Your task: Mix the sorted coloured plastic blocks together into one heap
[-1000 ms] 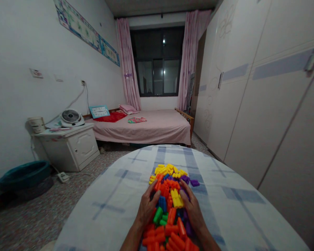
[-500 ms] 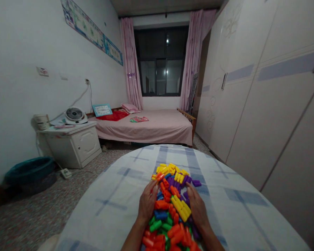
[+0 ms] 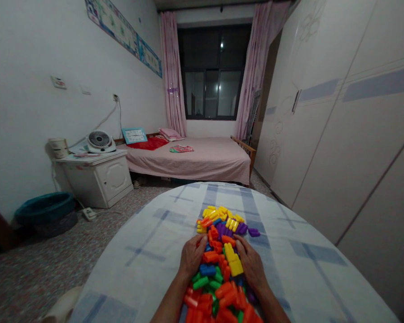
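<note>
A long pile of plastic building blocks, shaped like joined bullets, lies on the cloth between my hands. My left hand (image 3: 192, 256) rests against its left side, fingers loosely bent beside the blue blocks (image 3: 208, 270) and red-orange blocks (image 3: 210, 257). Along the right side lies my right hand (image 3: 251, 260), fingers stretched forward and touching the pile near a yellow block (image 3: 234, 260). Neither hand visibly grasps a block. Green blocks (image 3: 200, 283) and more red-orange blocks (image 3: 226, 294) are between my forearms. Purple blocks (image 3: 254, 232) and small yellow blocks (image 3: 218, 211) form the far end.
A blue-and-white checked tablecloth (image 3: 148, 255) covers the round table. Beyond it stand a bed (image 3: 208, 161), a white cabinet (image 3: 112, 179) with a fan (image 3: 100, 140), and a teal-lined bin (image 3: 45, 208). A tall wardrobe (image 3: 323, 148) is on the right.
Both hands have drawn slightly closer together along the pile's sides. The large yellow block between them has shifted and turned. The view has swung slightly.
</note>
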